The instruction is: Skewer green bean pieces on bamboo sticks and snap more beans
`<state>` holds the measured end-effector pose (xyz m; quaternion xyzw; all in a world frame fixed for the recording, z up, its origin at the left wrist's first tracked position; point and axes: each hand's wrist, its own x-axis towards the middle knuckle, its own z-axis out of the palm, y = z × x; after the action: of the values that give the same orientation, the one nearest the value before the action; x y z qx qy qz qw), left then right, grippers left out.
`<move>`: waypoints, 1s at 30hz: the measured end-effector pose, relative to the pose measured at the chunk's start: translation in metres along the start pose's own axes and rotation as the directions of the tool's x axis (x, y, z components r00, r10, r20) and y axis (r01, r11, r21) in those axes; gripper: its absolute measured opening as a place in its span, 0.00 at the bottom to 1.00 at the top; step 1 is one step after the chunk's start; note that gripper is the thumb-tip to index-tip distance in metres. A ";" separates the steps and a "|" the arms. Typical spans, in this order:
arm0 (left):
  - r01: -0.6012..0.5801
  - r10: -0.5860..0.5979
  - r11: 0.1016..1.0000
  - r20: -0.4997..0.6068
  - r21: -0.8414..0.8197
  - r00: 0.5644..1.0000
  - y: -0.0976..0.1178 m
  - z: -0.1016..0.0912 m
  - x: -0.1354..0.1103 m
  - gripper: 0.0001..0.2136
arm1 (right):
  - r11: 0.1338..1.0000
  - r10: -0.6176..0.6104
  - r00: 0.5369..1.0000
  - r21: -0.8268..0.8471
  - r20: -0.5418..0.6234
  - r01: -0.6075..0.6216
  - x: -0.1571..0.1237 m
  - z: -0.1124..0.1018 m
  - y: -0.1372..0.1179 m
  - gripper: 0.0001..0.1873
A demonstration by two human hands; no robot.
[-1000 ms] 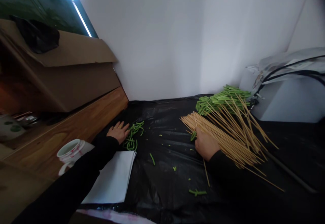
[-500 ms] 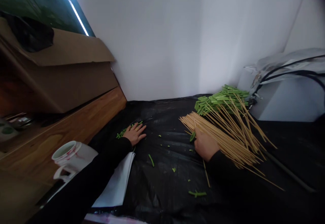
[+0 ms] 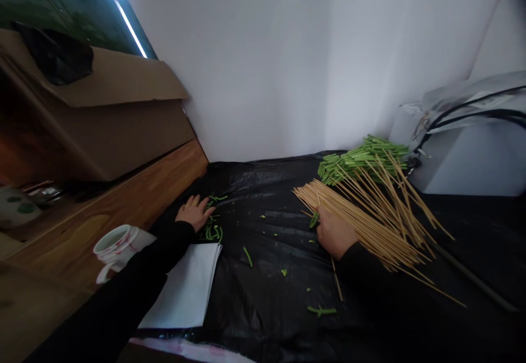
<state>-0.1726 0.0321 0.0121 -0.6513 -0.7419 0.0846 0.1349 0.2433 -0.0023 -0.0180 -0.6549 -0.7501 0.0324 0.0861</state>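
While left hand [image 3: 193, 212] lies flat, fingers spread and loose, bean pieces [image 3: 212, 231] sit at its fingertips. Right hand [image 3: 335, 235] fingers curl, seemingly pinching a green piece [image 3: 314, 219] atop the skewers [image 3: 370, 220]. Pieces look light, firm, prone to roll on black sheet [image 3: 267, 297]; pinch mid-length.

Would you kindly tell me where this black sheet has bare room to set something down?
Barest: the black sheet along the wall, between the left hand and the skewers. The middle holds only scattered scraps. Crowded: right side under skewers and green stalk pile; left front under white paper.
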 end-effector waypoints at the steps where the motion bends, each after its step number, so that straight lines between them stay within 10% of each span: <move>1: -0.063 0.063 0.998 0.000 -0.013 0.998 0.006 -0.001 -0.005 0.27 | 1.000 0.000 1.000 0.002 0.002 0.000 0.000 0.000 0.000 0.14; 6: -0.356 0.365 0.928 0.071 -0.112 0.928 0.028 -0.005 -0.029 0.46 | 1.000 -0.006 1.000 0.008 0.008 0.006 0.000 0.000 0.001 0.15; 15: -0.196 0.197 0.977 0.002 -0.085 0.980 -0.010 -0.006 -0.011 0.39 | 1.000 -0.009 1.000 0.011 0.001 0.009 -0.001 -0.003 -0.001 0.16; 20: -0.236 0.187 0.908 -0.168 -0.347 0.968 0.032 -0.036 -0.016 0.34 | 1.000 0.003 1.000 0.007 -0.003 -0.003 -0.001 -0.011 0.000 0.18; 24: -0.329 0.229 0.610 -0.237 -0.721 0.944 0.110 -0.068 -0.030 0.21 | 0.996 0.013 0.996 0.085 -0.090 -0.005 -0.002 -0.020 0.003 0.19; 30: -0.016 0.309 -0.098 -0.046 -0.995 0.950 0.203 -0.079 -0.045 0.26 | 0.931 -0.077 0.948 0.318 -0.307 0.179 -0.006 -0.022 0.001 0.25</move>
<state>0.0488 0.0118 0.0216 -0.6133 -0.4884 -0.4044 -0.4710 0.2493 -0.0094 0.0029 -0.5769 -0.7536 0.0601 0.3093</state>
